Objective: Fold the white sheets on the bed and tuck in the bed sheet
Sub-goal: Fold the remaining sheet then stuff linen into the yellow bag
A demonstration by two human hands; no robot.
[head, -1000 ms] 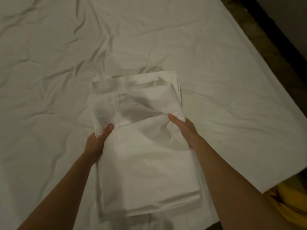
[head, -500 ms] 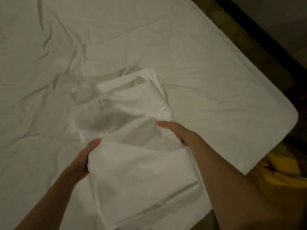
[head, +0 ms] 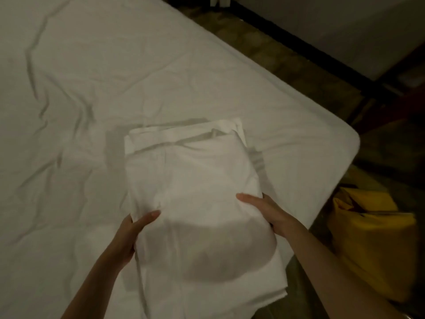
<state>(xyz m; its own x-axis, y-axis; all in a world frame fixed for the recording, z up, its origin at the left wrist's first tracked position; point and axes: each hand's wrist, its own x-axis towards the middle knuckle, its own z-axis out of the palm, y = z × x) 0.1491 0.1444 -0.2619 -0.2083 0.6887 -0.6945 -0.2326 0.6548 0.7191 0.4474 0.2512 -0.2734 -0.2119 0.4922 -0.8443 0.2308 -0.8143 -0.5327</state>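
— Now, item one: where is the folded white sheet (head: 197, 203)?
— On the bed (head: 115, 77), near its right corner, lying on the wrinkled bed sheet (head: 69, 134). It is folded to a thick, many-layered bundle; a hemmed band runs across the far end, and stacked edges show at the near end.

— Item two: the left hand (head: 132, 229)?
— At the bundle's left edge, clasping it. The thumb lies on top of the cloth; the fingers go under the edge and are hidden.

— Item three: the right hand (head: 264, 210)?
— At the right edge, grasping the bundle likewise. One digit lies across the top, pointing left; the others are tucked under the cloth, out of sight.

— Is the bundle lifted?
— Cannot tell; a shadow falls across its near half.

— Item four: surroundings?
— A yellow bag (head: 372, 238) on the floor (head: 287, 49) just beside the bed's right corner. Brown patterned floor beyond the bed's right edge, then a dark skirting strip (head: 310, 44) along a pale wall (head: 333, 21).
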